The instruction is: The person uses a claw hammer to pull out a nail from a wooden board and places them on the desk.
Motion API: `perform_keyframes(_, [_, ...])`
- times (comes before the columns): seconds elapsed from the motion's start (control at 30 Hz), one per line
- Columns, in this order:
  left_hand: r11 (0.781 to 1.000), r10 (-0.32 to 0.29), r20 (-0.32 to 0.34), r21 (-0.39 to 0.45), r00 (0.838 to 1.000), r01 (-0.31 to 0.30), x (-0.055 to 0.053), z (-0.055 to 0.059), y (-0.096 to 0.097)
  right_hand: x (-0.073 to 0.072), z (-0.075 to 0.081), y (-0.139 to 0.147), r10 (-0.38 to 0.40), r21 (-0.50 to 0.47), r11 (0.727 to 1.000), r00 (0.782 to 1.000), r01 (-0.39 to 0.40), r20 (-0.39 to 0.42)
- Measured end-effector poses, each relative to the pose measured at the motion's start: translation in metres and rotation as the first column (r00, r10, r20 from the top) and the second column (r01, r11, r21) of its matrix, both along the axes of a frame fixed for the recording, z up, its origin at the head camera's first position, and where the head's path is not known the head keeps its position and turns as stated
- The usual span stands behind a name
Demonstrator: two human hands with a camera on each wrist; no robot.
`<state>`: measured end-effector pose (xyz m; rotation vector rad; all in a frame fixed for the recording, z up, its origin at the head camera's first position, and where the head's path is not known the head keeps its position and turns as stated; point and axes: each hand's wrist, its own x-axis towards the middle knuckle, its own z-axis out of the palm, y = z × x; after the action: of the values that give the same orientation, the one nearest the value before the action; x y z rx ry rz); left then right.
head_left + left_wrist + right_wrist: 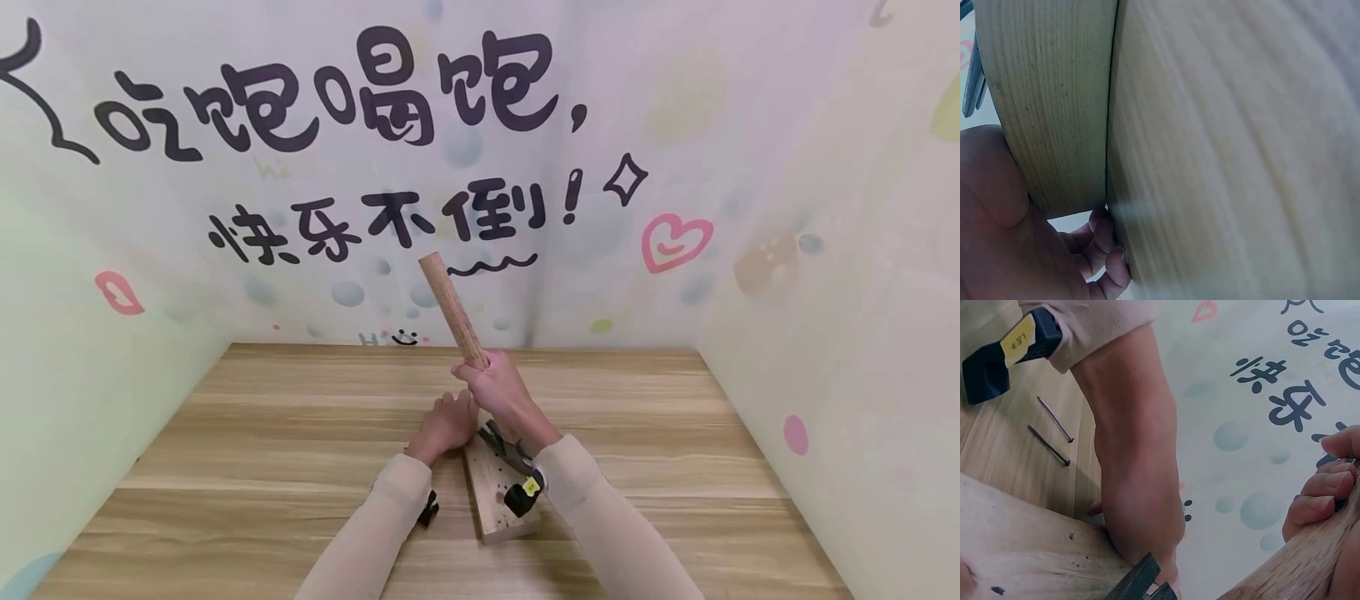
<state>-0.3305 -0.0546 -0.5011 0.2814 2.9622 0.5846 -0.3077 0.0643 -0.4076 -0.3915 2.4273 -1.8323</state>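
Observation:
A pale wooden block lies lengthwise on the table, with small dark holes or marks in its top. My left hand holds its far end; in the left wrist view the fingers curl round the end, low by the tabletop. My right hand grips a claw hammer by its wooden handle, whose free end points up and away from me. The hammer's dark claw is low over the block's top, partly behind my right wrist. Whether the claw holds a nail, I cannot tell.
Two loose nails lie on the table beside the block, in the right wrist view. Black wrist-camera mounts are strapped at both sleeves. Printed pale walls enclose the wood-grain table at the back and both sides.

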Motion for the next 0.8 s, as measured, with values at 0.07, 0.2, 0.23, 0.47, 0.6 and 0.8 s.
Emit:
perform_keyframes(0.07, [1.000, 0.001, 0.001, 0.006, 1.000, -0.001, 0.000, 0.001, 0.000, 0.001, 0.000, 0.001, -0.004, -0.003, 1.000, 1.000, 0.004, 0.000])
perform_keyframes(0.2, [1.000, 0.001, 0.005, 0.012, 1.000, -0.001, 0.001, 0.001, 0.001, 0.003, 0.000, 0.003, -0.025, 0.000, 1.000, 1.000, 0.025, 0.001])
perform_keyframes(0.23, [1.000, 0.001, 0.006, 0.015, 1.000, -0.001, 0.001, 0.002, 0.001, 0.004, 0.001, 0.004, -0.029, 0.000, 1.000, 1.000, 0.029, -0.004])
perform_keyframes(0.47, [0.999, 0.019, -0.005, 0.040, 1.000, -0.019, 0.004, 0.004, 0.000, 0.011, 0.001, 0.009, -0.028, -0.042, 0.999, 0.999, 0.027, -0.026])
perform_keyframes(0.6, [0.998, 0.028, -0.023, 0.063, 0.999, -0.027, 0.005, 0.003, -0.001, 0.017, 0.001, 0.013, -0.018, -0.103, 0.995, 1.000, 0.016, -0.023])
perform_keyframes(0.8, [0.997, 0.012, -0.033, 0.072, 0.999, -0.010, 0.006, 0.001, 0.001, 0.024, -0.002, 0.022, -0.001, -0.169, 0.986, 0.999, -0.007, -0.049])
